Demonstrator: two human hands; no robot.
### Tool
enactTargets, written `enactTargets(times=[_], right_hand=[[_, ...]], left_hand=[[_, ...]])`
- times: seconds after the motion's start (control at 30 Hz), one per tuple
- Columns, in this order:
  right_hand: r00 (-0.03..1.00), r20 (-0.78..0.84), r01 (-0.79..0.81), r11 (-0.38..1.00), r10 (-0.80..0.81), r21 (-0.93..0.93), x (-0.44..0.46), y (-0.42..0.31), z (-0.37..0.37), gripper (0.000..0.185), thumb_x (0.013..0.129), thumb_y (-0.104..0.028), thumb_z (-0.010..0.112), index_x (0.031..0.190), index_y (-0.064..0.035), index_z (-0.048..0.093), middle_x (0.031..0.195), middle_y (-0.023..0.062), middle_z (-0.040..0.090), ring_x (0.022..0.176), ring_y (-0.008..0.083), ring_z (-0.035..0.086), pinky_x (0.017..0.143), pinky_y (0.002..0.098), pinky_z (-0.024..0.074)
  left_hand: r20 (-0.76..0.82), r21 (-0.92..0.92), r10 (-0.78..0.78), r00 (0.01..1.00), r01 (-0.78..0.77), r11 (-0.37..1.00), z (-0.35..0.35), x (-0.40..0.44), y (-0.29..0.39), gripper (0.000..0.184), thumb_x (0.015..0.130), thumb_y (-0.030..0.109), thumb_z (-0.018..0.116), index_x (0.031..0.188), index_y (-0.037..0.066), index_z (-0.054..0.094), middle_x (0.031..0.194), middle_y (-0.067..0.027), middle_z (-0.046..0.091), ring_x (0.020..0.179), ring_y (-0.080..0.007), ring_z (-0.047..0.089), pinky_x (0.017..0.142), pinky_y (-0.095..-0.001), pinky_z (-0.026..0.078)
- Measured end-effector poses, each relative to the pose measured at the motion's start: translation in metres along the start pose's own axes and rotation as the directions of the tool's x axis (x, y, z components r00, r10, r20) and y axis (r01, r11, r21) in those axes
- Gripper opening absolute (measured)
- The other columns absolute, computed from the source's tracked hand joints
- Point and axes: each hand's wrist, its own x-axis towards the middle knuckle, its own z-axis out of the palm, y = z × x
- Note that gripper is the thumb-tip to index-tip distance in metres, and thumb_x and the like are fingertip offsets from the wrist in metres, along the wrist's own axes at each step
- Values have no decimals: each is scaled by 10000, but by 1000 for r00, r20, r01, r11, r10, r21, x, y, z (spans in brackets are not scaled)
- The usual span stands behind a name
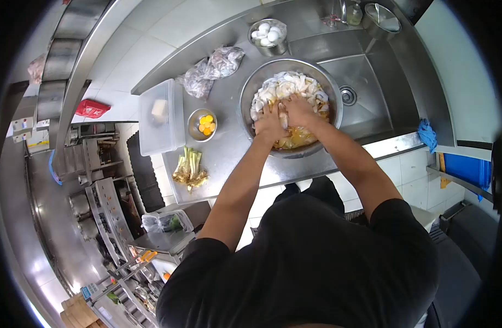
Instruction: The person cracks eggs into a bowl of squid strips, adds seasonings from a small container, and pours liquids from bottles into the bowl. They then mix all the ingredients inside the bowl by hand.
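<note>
A large steel bowl [334, 90] holds a heap of pale, wet, raw-looking pieces [289, 80], perhaps squid or meat; I cannot tell which. Yellow-brown liquid [303, 138] pools among the pieces on the near side. Both of my hands are inside the bowl, side by side. My left hand [270, 123] presses into the left of the heap with its fingers stretched forward. My right hand [299, 111] lies on the middle of the heap, fingers extended and somewhat apart, the tips partly hidden among the pieces.
Left of the bowl are a small bowl of egg yolks [206, 127], spring onion stalks [191, 167], a clear plastic tub [177, 117] and filled plastic bags [223, 61]. Behind stands a pot of white eggs [273, 50]. A sink [366, 112] adjoins on the right, with a blue cloth [426, 135] hanging nearby.
</note>
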Motion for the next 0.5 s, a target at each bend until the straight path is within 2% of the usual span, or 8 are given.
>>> enactTargets(times=[0.1, 0.13, 0.23, 0.27, 0.33, 0.37, 0.4, 0.5], right_hand=[[999, 45, 12, 1000, -13, 21, -1, -12, 30, 569, 751, -311, 730, 1272, -104, 633, 1297, 215, 604, 1237, 384, 562, 1033, 467, 468], [999, -34, -38, 999, 39, 25, 4, -14, 55, 550, 781, -370, 706, 1265, -116, 643, 1241, 213, 653, 1176, 369, 619, 1004, 462, 495], [977, 214, -19, 986, -18, 166, -11, -43, 16, 524, 798, -410, 696, 1225, -106, 667, 1130, 220, 694, 1057, 373, 673, 938, 457, 530], [997, 58, 33, 963, -51, 266, -22, -52, 11, 469, 814, -423, 691, 1163, -110, 697, 1070, 225, 705, 995, 395, 685, 884, 463, 546], [999, 38, -15, 971, 7, 239, -14, -53, 19, 363, 866, -330, 650, 1185, -164, 697, 1085, 212, 706, 1009, 400, 679, 879, 466, 539], [992, 58, -118, 971, 108, 206, -18, -59, 10, 445, 857, -267, 652, 1284, -143, 631, 1019, 217, 713, 979, 406, 686, 874, 475, 539], [985, 86, -162, 975, 150, 153, -22, -61, -3, 485, 862, -248, 653, 1329, -139, 585, 1111, 229, 686, 1026, 402, 677, 894, 476, 538], [996, -27, -81, 991, 85, 108, -25, -48, -2, 710, 799, -287, 740, 1438, -142, 465, 1329, 251, 570, 1173, 407, 611, 969, 476, 513]], left_hand=[[-5, -20, -12, 1000, 12, 1000, 7, -19, -17, 1133, 633, 419, 898, 1545, 167, 276, 1590, -160, 302, 1368, -374, 470, 1067, -445, 480], [-17, -23, -11, 1000, 10, 1000, 15, -17, -28, 1095, 629, 406, 901, 1524, 174, 315, 1561, -153, 350, 1346, -362, 495, 1046, -445, 494], [-147, -165, 19, 989, -43, 985, 34, -30, -63, 761, 674, 312, 851, 1361, 182, 551, 1345, -111, 618, 1241, -274, 598, 1000, -422, 520], [-135, -207, -24, 991, -5, 978, 34, -26, -71, 688, 705, 279, 815, 1343, 194, 573, 1293, -123, 650, 1191, -286, 627, 986, -421, 526], [-161, -293, -123, 979, 72, 953, 36, -33, -75, 565, 751, 218, 750, 1300, 216, 617, 1188, -137, 703, 1092, -306, 677, 951, -422, 539], [-210, -340, -182, 961, 103, 935, 30, -40, -71, 516, 766, 190, 721, 1275, 226, 639, 1135, -138, 723, 1043, -314, 696, 931, -424, 547], [-106, -461, -166, 980, 100, 882, 31, -41, -78, 658, 767, 221, 745, 1395, 213, 546, 1328, -179, 623, 1220, -348, 599, 1016, -446, 492], [-562, -501, -163, 811, -177, 847, 54, -66, -75, 909, 764, 264, 772, 1549, 154, 328, 1544, -258, 344, 1408, -419, 377, 1130, -465, 376]])
